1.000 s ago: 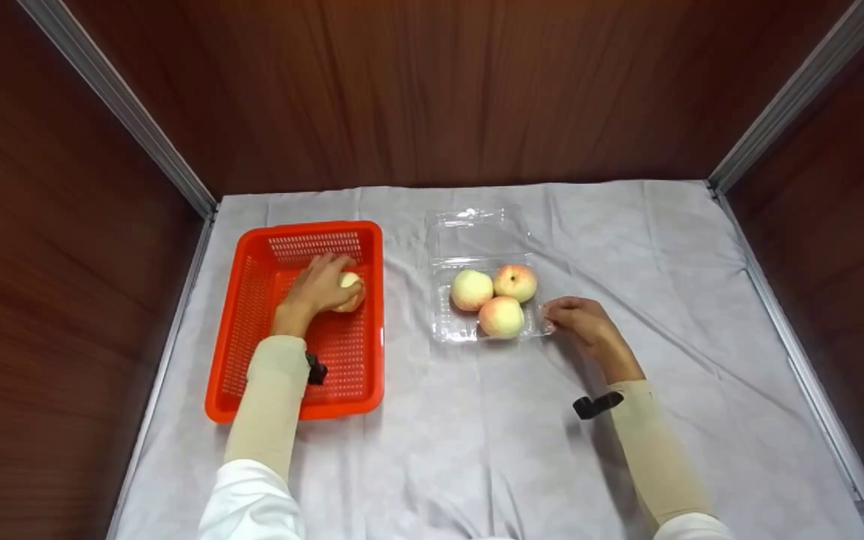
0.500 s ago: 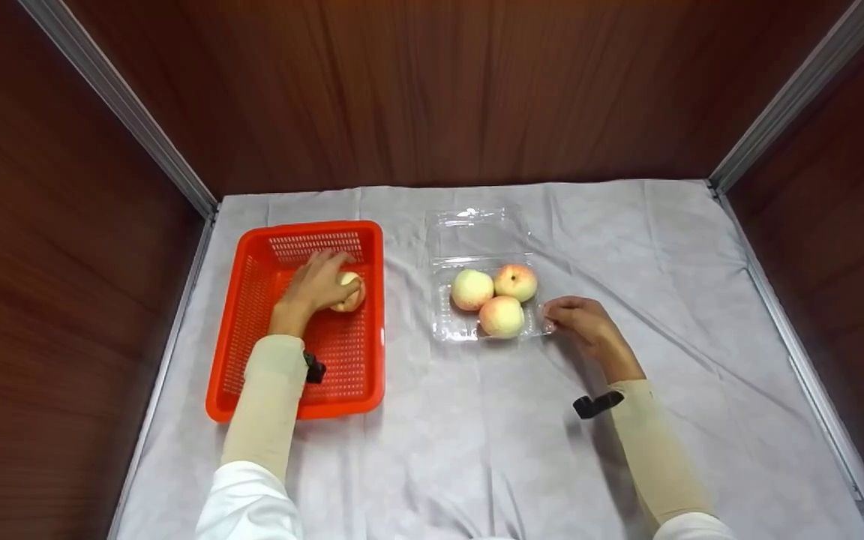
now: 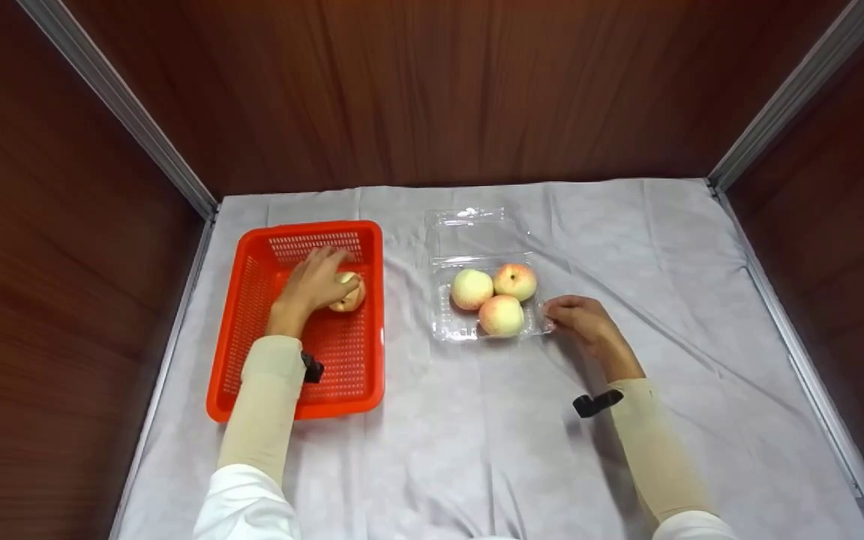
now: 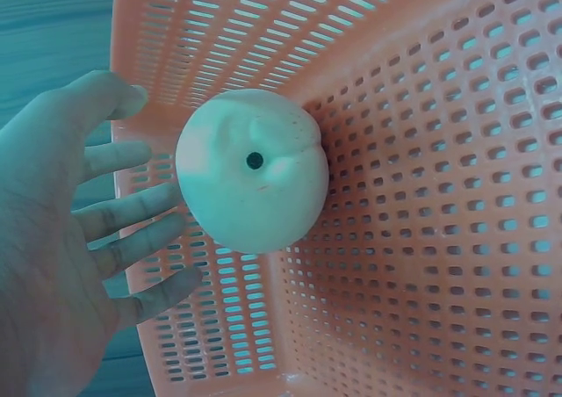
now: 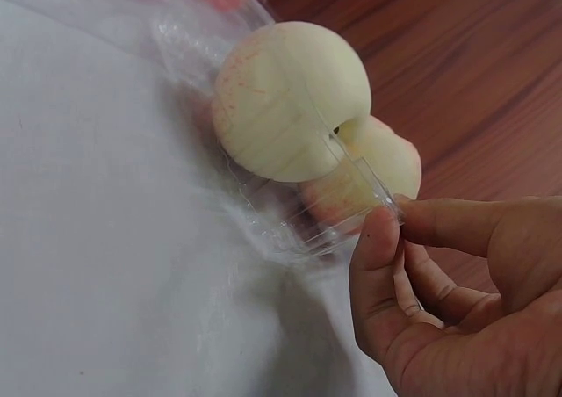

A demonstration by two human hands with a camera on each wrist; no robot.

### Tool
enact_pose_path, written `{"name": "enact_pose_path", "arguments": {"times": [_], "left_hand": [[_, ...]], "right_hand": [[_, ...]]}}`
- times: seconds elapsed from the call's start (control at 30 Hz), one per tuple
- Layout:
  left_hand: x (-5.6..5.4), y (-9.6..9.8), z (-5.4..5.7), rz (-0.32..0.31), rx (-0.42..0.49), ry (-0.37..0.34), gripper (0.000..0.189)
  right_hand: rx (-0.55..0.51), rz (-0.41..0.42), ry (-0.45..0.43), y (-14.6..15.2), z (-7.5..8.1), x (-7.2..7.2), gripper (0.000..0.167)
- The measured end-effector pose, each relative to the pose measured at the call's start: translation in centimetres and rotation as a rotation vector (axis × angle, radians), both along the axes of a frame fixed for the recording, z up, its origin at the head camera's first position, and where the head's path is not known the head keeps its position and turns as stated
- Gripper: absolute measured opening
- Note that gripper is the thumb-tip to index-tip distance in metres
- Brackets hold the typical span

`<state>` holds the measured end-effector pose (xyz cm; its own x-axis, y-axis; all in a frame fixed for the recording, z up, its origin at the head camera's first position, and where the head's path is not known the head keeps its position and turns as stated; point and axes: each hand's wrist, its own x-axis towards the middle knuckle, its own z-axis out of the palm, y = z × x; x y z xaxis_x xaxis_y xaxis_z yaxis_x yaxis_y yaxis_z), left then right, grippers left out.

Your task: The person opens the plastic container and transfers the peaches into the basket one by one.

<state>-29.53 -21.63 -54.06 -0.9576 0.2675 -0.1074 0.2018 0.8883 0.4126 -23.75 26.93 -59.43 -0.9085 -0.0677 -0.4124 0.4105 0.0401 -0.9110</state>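
Note:
A peach with a small dark hole on top lies in the red plastic basket. My left hand is beside it inside the basket. In the left wrist view its fingers spread loosely, not curled round the fruit; whether a fingertip touches it I cannot tell. A clear plastic clamshell box stands open to the basket's right. Three peaches sit in it: a pale one, a redder one and a front one. My right hand pinches the box's near right corner between thumb and finger.
A white cloth covers the table, with some creases. Dark wood-grain panels enclose the back and both sides, with metal strips along the corners. The box's clear lid lies folded back towards the rear panel.
My left hand has shifted slightly back and left, with its fingers looser by the peach in the basket. That peach shows its dark hole now. My right hand stays on the box corner.

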Motion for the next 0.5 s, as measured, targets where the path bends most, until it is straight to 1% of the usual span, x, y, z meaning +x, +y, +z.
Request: {"name": "enact_pose_path", "arguments": {"times": [0.33,0.5], "left_hand": [[0.18,0.13,0.54,-0.005,-0.005,0.009,0.058],[0.29,0.31,0.93,-0.007,-0.01,0.008,0.061]], "right_hand": [[-0.009,-0.002,0.01,-0.07,0.01,0.07,0.016],[-0.018,0.002,0.012,-0.06,0.06,0.14,0.013]]}}
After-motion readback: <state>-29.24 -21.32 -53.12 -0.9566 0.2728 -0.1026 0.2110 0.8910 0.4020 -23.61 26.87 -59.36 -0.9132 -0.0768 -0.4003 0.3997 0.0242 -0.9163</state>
